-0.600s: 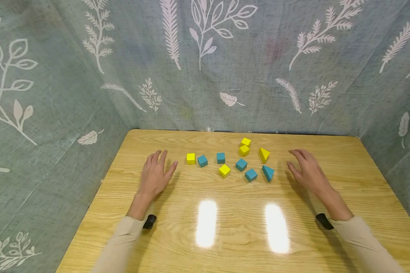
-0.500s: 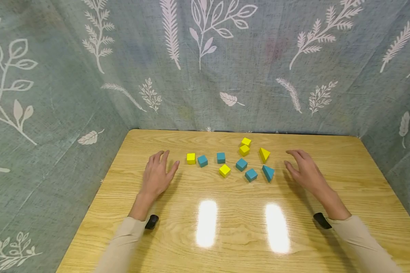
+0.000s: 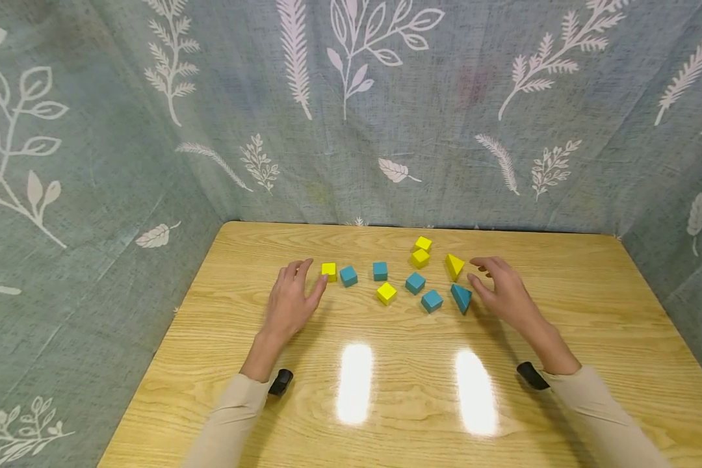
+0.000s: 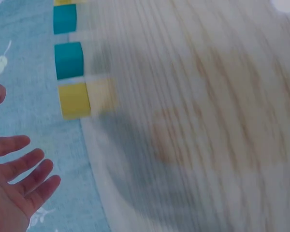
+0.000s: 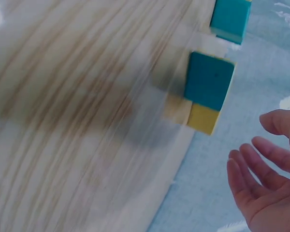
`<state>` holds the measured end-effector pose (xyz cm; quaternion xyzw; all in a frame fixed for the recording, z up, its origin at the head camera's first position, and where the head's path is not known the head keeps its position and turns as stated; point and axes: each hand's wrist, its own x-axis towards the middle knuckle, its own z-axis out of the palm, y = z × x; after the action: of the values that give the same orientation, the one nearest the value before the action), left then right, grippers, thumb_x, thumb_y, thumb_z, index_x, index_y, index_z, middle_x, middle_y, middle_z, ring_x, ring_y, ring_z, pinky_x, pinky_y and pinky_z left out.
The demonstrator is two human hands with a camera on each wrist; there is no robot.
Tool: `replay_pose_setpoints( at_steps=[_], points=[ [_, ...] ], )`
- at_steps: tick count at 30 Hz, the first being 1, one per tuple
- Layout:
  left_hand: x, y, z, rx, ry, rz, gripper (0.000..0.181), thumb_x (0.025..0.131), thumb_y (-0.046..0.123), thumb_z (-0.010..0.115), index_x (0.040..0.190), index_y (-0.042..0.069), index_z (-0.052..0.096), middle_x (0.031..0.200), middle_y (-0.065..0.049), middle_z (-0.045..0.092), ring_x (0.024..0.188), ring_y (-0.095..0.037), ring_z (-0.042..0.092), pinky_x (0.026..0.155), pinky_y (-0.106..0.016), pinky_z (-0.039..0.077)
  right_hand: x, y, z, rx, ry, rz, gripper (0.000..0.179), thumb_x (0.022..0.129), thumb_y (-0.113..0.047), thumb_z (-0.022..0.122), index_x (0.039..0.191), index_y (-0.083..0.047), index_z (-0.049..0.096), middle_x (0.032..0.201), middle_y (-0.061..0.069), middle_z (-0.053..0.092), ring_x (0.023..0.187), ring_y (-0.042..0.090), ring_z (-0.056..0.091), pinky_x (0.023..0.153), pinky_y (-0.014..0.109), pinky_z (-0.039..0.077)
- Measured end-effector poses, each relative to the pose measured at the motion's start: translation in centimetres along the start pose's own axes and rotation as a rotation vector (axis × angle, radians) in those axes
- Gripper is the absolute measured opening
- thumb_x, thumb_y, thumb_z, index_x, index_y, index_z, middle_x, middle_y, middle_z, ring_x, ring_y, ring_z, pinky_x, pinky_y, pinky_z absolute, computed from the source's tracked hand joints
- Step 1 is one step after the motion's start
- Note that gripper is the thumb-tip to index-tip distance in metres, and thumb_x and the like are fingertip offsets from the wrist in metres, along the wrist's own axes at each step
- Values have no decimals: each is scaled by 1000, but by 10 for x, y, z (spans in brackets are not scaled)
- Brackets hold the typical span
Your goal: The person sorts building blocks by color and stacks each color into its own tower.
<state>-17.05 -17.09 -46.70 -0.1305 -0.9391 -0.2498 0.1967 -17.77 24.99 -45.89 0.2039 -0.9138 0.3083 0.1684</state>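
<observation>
My left hand hovers over the table's left part, fingers spread and holding nothing. Its thumb overlaps the yellow cube in the head view; the left wrist view shows this yellow cube apart from the fingers. Beside it sits a blue cube. On the right, my empty right hand has its fingers loosely bent, close to a yellow triangular block and a blue triangular block. In the right wrist view, a gap separates the fingers from the blue triangular block.
Between the hands lie a blue cube, a yellow cube and two more blue cubes, one of them nearer me. Two yellow cubes touch or nearly touch farther back. A patterned grey-blue cloth hangs behind the wooden table.
Both hands have come inward: the left one rightward to the yellow cube, the right one leftward to the triangular blocks. The blocks keep their places on the table.
</observation>
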Motion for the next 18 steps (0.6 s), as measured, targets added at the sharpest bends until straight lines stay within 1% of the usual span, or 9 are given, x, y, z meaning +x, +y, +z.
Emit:
replay_pose_setpoints(
  at_steps=[4, 11, 15, 18],
  points=[
    [0, 10, 5, -35, 15, 10, 52, 101, 30, 69, 137, -6, 59, 126, -25, 61, 110, -41, 58, 87, -53, 56, 4, -8, 6, 30, -12, 12, 28, 97, 0, 69, 123, 9, 65, 119, 27, 64, 102, 42, 63, 79, 56, 57],
    [1, 30, 14, -105, -13, -9, 48, 103, 31, 65, 135, -4, 61, 123, -21, 61, 108, -36, 59, 82, -49, 58, 13, -25, 17, 94, -41, -1, 29, 97, 0, 69, 124, 9, 64, 120, 27, 64, 102, 43, 65, 82, 56, 58],
    [3, 38, 22, -137, -21, -3, 46, 104, 30, 65, 133, -5, 63, 119, -22, 63, 106, -35, 60, 81, -48, 58, 17, -32, 25, 124, -58, -5, 29, 98, -2, 69, 125, 8, 64, 121, 27, 64, 103, 41, 65, 85, 55, 59],
    [4, 44, 28, -158, -19, 15, 42, 104, 28, 65, 130, -5, 65, 117, -22, 64, 104, -35, 61, 81, -48, 59, 19, -37, 30, 149, -81, -7, 30, 98, -3, 69, 125, 9, 63, 120, 27, 64, 104, 41, 65, 85, 53, 59]
  ],
)
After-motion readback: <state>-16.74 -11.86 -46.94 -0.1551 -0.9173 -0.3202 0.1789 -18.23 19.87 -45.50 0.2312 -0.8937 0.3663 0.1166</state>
